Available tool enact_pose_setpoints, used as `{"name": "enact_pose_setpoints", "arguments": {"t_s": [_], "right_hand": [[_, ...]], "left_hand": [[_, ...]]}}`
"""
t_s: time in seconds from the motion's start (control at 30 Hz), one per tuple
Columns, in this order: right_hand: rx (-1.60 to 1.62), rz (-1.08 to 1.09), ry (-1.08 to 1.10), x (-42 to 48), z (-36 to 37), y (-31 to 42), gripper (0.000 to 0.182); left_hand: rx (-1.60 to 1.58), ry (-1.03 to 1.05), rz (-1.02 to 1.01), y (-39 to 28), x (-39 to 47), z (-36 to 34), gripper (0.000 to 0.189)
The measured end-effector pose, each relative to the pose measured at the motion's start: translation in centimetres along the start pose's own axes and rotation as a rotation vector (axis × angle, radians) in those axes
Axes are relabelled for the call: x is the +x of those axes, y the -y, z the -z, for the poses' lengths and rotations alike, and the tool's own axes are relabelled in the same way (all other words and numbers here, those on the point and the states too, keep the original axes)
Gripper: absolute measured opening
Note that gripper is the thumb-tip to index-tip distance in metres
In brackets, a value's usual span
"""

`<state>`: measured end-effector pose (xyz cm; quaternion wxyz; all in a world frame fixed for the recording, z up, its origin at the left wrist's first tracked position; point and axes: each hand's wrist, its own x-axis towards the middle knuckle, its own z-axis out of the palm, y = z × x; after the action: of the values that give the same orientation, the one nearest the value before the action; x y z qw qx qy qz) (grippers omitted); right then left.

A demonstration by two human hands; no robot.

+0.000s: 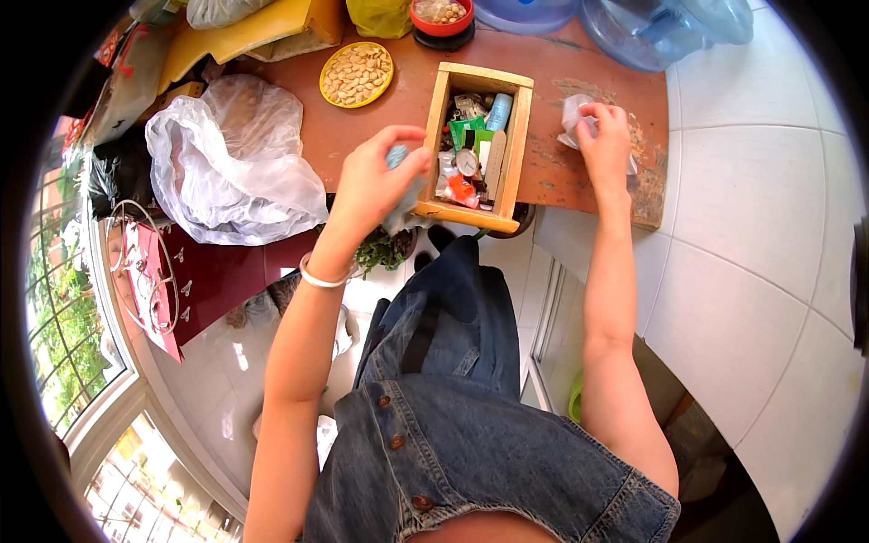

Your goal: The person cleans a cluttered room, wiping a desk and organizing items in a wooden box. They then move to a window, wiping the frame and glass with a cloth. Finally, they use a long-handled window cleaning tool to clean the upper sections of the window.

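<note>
A small wooden drawer (pixel 525 108) sits on the worn red-brown tabletop, its front end reaching the near edge. Inside lie a wristwatch (pixel 467 163), a light-blue tube (pixel 499 112), green packets (pixel 464 131), an orange-and-white wrapper (pixel 461 191) and other small items. Just left of the drawer, my left hand (pixel 380 173) holds a crumpled grey-blue piece of cloth or plastic (pixel 406 203), partly hidden by the fingers. My right hand (pixel 606 139), right of the drawer, pinches a crumpled translucent plastic piece (pixel 571 121) above the tabletop.
A white plastic bag (pixel 237 183) slumps over the table's left edge. Behind are a yellow dish of nuts or seeds (pixel 357 75), a red bowl (pixel 441 26) and a blue water jug (pixel 652 34). White tiles (pixel 747 176) border the right; a potted plant (pixel 383 252) stands below.
</note>
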<state>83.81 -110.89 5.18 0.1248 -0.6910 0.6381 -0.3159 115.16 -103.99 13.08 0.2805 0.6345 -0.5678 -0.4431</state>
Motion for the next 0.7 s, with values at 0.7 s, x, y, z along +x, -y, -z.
{"name": "enact_pose_setpoints", "arguments": {"t_s": [0.7], "right_hand": [[-0.29, 0.281, 0.562, -2.1, -6.2, 15.7, 0.035]], "left_hand": [[-1.086, -0.045, 0.466, 6.3, -5.6, -9.5, 0.074]]}}
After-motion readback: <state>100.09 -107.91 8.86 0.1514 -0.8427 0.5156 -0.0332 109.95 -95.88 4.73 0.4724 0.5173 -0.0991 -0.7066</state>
